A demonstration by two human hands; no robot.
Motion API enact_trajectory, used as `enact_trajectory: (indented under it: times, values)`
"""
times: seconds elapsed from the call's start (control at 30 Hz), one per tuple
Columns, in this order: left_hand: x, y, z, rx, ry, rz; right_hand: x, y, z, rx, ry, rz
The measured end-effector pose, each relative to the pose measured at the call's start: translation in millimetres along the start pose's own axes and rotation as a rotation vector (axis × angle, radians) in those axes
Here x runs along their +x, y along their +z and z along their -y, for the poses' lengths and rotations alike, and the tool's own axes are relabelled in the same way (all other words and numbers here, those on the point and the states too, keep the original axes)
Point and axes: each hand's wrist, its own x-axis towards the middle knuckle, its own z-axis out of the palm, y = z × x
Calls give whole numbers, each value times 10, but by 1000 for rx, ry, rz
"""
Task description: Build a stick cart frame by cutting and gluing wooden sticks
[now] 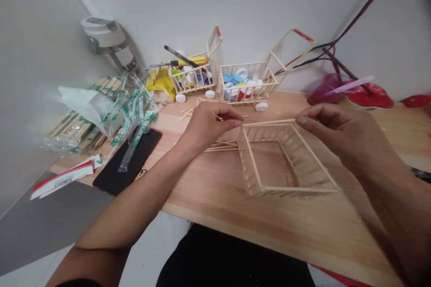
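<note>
A small openwork basket [259, 166] made of thin wooden sticks stands on the wooden table in front of me. Along its far top edge runs a thin wooden stick [269, 122]. My left hand [215, 123] pinches the stick's left end between thumb and fingertips, at the basket's far left corner. At the far right corner, my right hand [328, 125] pinches the other end. Whether the stick is fixed to the rim, I cannot tell. Loose sticks [222, 145] lie beside the basket, partly behind my left forearm.
Two stick-built carts, one left [193, 76] and one right [247, 83], hold bottle caps by the wall. Bagged sticks [77, 132], a bottle [111, 45] and a black phone [141, 157] are on the left. A red packet [370, 96] lies back right.
</note>
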Motion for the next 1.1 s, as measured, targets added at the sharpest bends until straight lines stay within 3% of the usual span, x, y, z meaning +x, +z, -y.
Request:
enact_trajectory:
  times: [1.1]
  values:
    - [-13, 51, -37, 130, -2, -18, 5, -48, -41, 48, -18, 49]
